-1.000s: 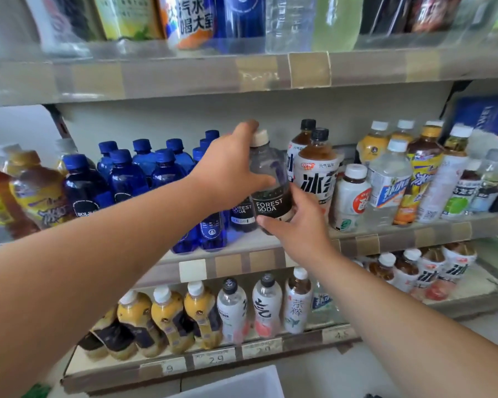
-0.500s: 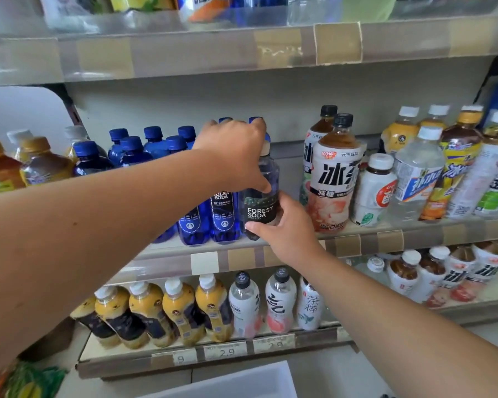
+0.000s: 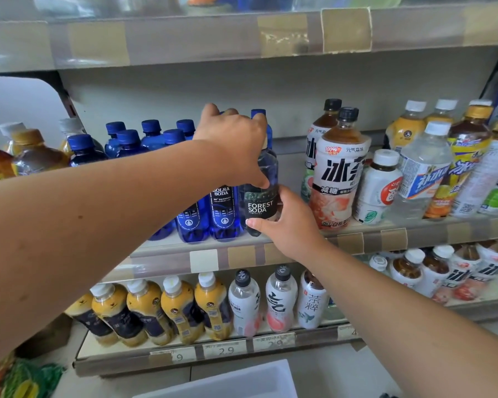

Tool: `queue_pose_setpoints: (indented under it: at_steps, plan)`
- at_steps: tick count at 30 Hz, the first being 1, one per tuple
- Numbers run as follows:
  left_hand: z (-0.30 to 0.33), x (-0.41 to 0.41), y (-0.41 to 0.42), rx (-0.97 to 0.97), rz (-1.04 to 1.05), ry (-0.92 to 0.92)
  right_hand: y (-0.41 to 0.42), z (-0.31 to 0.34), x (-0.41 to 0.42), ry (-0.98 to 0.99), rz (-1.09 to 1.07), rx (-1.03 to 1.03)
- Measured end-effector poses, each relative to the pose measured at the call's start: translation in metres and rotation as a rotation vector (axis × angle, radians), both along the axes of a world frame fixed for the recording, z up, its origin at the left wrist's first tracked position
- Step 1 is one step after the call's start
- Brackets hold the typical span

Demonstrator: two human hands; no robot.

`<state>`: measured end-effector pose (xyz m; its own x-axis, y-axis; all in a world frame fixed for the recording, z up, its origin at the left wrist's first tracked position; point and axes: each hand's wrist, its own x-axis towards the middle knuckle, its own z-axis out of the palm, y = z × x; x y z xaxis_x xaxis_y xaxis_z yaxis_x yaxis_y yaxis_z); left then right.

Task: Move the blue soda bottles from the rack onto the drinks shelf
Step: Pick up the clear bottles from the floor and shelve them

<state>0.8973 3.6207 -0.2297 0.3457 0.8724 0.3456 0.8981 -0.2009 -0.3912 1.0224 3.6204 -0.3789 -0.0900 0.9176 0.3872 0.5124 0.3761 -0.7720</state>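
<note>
Tall iced-tea bottles stand on the middle shelf. Yellow juice bottles line the lower shelf above price tags.

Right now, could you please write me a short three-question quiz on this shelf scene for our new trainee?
1. True or false: the Forest Soda bottle lies flat on the lower shelf.
2. Which hand covers the top of that bottle? A. left hand B. right hand C. neither
3. Fill the gap: the bottle directly left of it, the Bolsa Soda bottle, is coloured ____.

Key:
1. False: it stands upright on the middle shelf, at the front edge.
2. A: the left hand is over the top while the right hand steadies the lower body.
3. Blue.
</note>
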Motion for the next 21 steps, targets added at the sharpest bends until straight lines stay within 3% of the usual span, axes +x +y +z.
queue_pose_setpoints:
  at_steps: [21]
  plan:
    - [-0.014,0.002,0.001,0.017,0.000,0.101,0.003,-0.011,-0.004,-0.109,-0.048,0.002]
